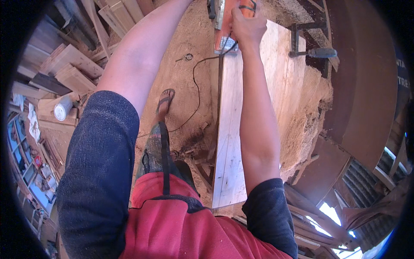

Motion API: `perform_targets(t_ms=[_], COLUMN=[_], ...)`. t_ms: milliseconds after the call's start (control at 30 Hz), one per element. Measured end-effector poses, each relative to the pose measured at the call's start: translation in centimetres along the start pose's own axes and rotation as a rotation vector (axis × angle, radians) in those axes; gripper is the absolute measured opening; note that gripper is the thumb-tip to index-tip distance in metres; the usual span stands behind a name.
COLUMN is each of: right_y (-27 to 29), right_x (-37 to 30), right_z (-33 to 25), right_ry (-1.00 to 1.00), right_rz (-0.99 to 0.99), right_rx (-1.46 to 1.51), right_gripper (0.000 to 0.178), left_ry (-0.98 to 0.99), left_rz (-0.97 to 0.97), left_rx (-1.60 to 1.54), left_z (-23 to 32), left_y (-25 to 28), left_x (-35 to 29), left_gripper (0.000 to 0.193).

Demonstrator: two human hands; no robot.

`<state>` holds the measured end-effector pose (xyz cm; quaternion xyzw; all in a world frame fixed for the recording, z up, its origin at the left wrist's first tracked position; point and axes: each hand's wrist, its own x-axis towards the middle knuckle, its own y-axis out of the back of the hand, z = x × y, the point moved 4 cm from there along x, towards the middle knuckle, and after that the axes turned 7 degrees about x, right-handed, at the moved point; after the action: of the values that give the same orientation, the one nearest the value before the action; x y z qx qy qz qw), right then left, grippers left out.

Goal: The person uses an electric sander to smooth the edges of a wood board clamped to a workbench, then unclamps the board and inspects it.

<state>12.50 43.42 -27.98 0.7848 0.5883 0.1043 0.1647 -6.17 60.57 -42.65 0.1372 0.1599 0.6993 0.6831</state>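
Observation:
My right hand [250, 29] is closed around the handle of an orange electric planer [222, 35] at the top of the view. The planer rests at the left edge of a wide pale wooden panel [230, 138], made of boards lying side by side. A black cord [195, 80] runs from the tool down to the floor on the left. My left arm reaches forward to the top edge, and its hand is out of the picture. A clamp [319, 52] grips the panel's far right edge.
Sawdust and shavings [304, 125] are heaped along the panel's right side and cover the floor [189, 26]. Stacked wood offcuts [73, 64] and a white can [63, 108] lie at left. My sandalled foot [164, 102] stands near the cord. A brown sheet [366, 86] stands at right.

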Motion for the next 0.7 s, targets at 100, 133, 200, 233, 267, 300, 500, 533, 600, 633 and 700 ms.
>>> perform_targets(t_ms=[100,133,200,233,267,300,500,533,600,633,700], right_y=[4.8,8.5,10.6,11.6,13.3,14.5,28.1,30.7,34.8,36.4,38.8], right_x=[-6.2,-9.3,-17.8,-22.4,-27.3,-32.6,-61.3,-66.7,-76.3,-79.8,-84.5], right_z=[3.3,5.3,6.7,6.6,7.0,7.2,12.8,14.6,16.3,16.8,17.6], right_ry=[0.081,0.029,0.119,0.220,0.196,0.157,-0.156,-0.048,-0.022,-0.160,-0.299], right_rz=[-0.012,0.074,0.093,0.119,0.126,0.057,-0.007,-0.018,-0.024,-0.002,0.020], right_rx=[-0.237,-0.244,-0.218,-0.187,-0.213,-0.207,-0.324,-0.435,-0.585,-0.446,-0.306], right_gripper=[0.036,0.037,0.033,0.030,0.030,0.032,0.037,0.045,0.041,0.036,0.031], left_ry=[-0.001,-0.040,-0.180,-0.170,-0.031,0.118,0.087,0.121,0.136,0.106,0.034], left_rz=[-0.062,-0.167,-0.070,-0.078,-0.120,-0.161,-0.437,-0.519,-0.632,-0.668,-0.649], left_rx=[-0.026,0.025,-0.002,-0.005,0.045,0.110,0.408,0.385,0.378,0.392,0.398], left_z=[2.1,5.6,6.4,5.4,3.6,1.7,6.3,8.3,10.7,10.5,10.9], left_y=[-2.3,-4.5,-2.9,-1.9,-2.0,-1.8,-6.8,-7.2,-7.5,-8.1,-8.7], left_x=[-8.0,-12.6,-22.6,-26.5,-30.9,-35.8,-65.7,-70.4,-78.7,-82.4,-87.3], left_gripper=[0.067,0.071,0.078,0.078,0.079,0.079,0.079,0.077,0.079,0.082,0.087])
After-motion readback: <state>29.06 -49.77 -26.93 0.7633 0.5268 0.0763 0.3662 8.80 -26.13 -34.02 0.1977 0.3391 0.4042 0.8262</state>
